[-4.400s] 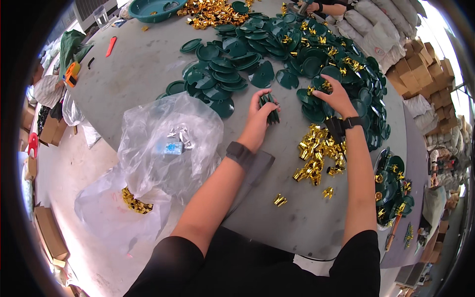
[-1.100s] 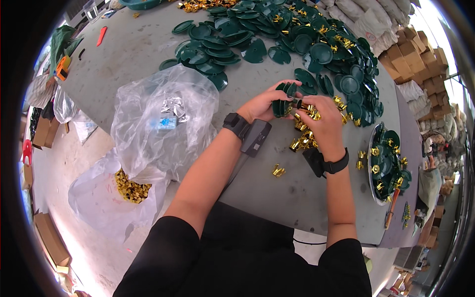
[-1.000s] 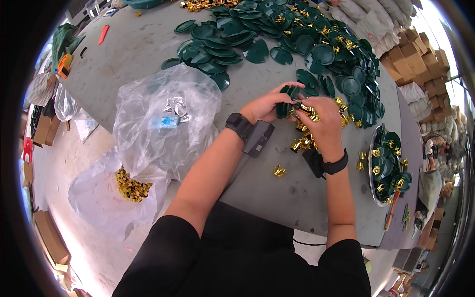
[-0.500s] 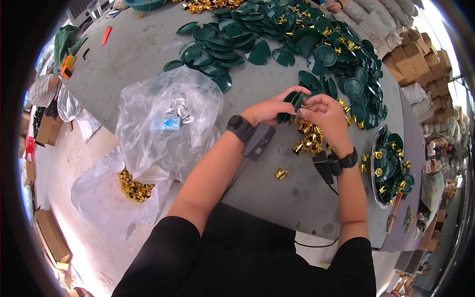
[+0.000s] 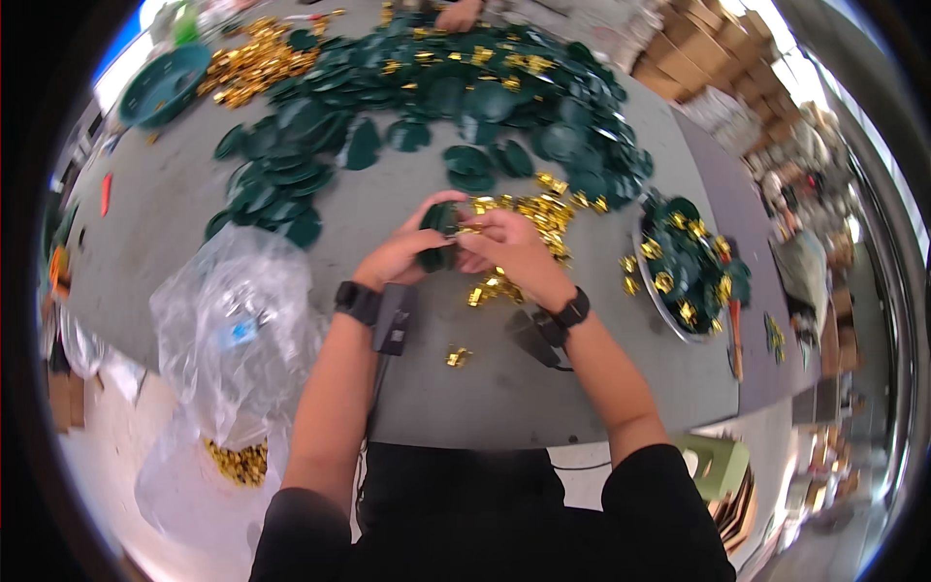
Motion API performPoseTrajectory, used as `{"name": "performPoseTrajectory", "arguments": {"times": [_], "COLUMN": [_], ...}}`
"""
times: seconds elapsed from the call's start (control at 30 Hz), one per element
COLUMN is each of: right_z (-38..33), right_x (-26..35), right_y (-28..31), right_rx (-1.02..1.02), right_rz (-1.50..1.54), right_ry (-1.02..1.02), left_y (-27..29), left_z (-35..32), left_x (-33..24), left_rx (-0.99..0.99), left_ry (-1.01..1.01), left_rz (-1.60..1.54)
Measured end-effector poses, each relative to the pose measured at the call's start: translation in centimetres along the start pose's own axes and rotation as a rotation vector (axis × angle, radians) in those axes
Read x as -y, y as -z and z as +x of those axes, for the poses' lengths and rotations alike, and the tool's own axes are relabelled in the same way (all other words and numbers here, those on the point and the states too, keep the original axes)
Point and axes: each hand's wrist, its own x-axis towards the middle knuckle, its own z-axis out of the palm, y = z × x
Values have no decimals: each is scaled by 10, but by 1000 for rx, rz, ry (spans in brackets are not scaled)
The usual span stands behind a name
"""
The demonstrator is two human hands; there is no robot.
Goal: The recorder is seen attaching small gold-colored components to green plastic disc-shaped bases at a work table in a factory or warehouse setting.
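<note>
My left hand is closed round a few dark green plastic discs, held on edge above the grey table. Against their right side my right hand pinches a small shiny gold piece, mostly covered by the fingers. Just beyond and beside my right hand lies a heap of small gold pieces. One loose gold piece rests nearer to me, between my forearms. Past my hands spreads a large pile of green discs, with gold pieces scattered over it.
To the right stands a round metal tray of discs with gold pieces, beside an orange-handled tool. Clear plastic bags hang at the left table edge. Far left sits a green basin. Another person's hand reaches in at the back.
The whole view has swung, so the table and its things appear shifted to the left. My hands stay together at the discs, with the right fingers still pinching beside them.
</note>
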Motion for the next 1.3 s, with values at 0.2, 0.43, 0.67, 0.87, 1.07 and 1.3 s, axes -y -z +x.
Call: {"name": "performPoseTrajectory", "arguments": {"times": [0.2,0.43,0.67,0.87,1.07,1.3], "right_z": [-38,-117,-137,-120,-117,-116], "right_x": [3,69,94,59,50,73], "right_y": [29,150,333,386,395,363], "right_rx": [-152,-964,-1133,-833,-844,-852], "right_rz": [25,-767,-1423,-1303,-1233,-1405], "right_ry": [-25,239,9,-435,-411,-301], "left_y": [-18,-1,6,6,4,6], "left_z": [13,9,9,11,7,10], "left_x": [4,5,4,6,4,4], "left_rx": [62,-185,-283,-338,-393,-421], "left_ry": [55,-38,-63,-74,-69,-87], "left_rz": [-55,-217,-235,-250,-253,-245]}}
